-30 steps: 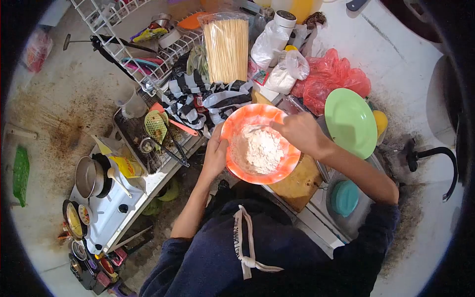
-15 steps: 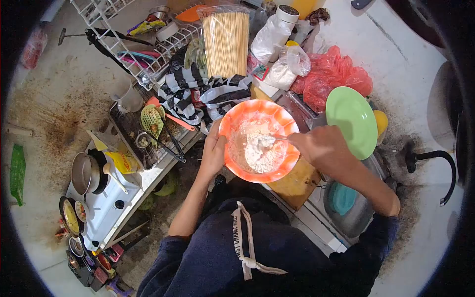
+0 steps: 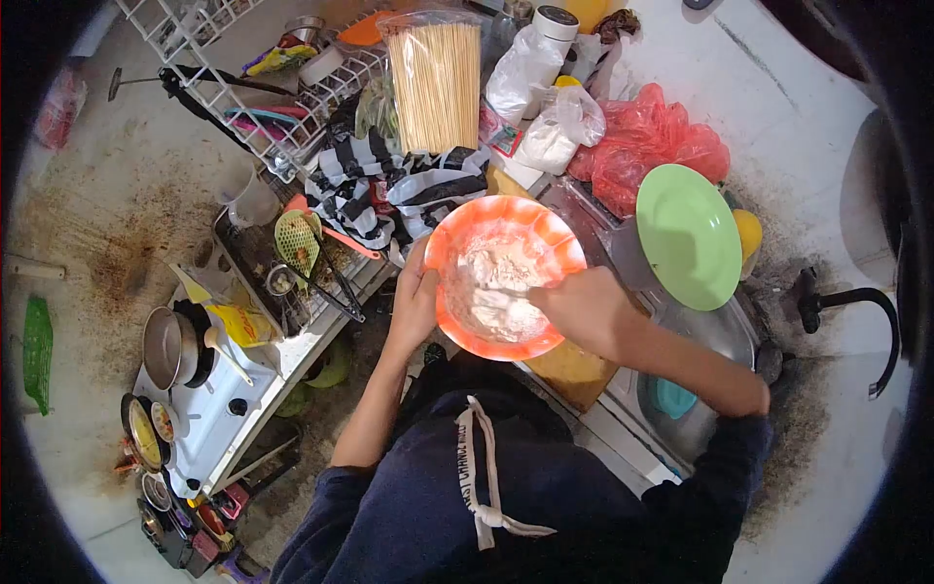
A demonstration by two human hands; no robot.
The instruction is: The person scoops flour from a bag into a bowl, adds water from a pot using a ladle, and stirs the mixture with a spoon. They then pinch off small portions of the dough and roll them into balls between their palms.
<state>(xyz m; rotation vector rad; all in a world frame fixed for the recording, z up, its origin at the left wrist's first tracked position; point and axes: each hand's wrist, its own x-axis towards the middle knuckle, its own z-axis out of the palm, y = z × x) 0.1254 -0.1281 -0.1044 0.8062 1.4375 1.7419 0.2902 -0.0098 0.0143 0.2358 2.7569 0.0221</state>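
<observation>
Powder (image 3: pixel 498 261), pale and lumpy, lies in an orange and white bowl (image 3: pixel 563 240) with a wavy rim. The bowl is in front of the person, over the near edge of the surface, and tilted a little toward the body. Whether it rests on anything cannot be told. Part of a wooden board (image 3: pixel 574 375) shows just below and beside it.

The left hand (image 3: pixel 417 304) pinches the bowl's left rim, thumb on top and fingers tucked out of sight. The right hand (image 3: pixel 591 313) is over the right rim, its grip curled closed on a utensil (image 3: pixel 513 294) that reaches into the powder; that piece is too blurred to say what kind it is.

Beyond the bowl lie a black and white striped bag (image 3: pixel 435 200), a pack of thin wooden sticks (image 3: pixel 434 88), a tied bag of white powder (image 3: pixel 547 146) and a crumpled red bag (image 3: pixel 650 141). To the right, a green plate (image 3: pixel 689 234) leans beside the sink (image 3: pixel 715 336), where a teal tub (image 3: pixel 671 399) is partly hidden by the right arm.

On the left, a green slotted ladle (image 3: pixel 296 237) lies near an orange spatula (image 3: pixel 352 243), and a pan (image 3: pixel 167 348) sits on a white stove (image 3: pixel 211 420).
</observation>
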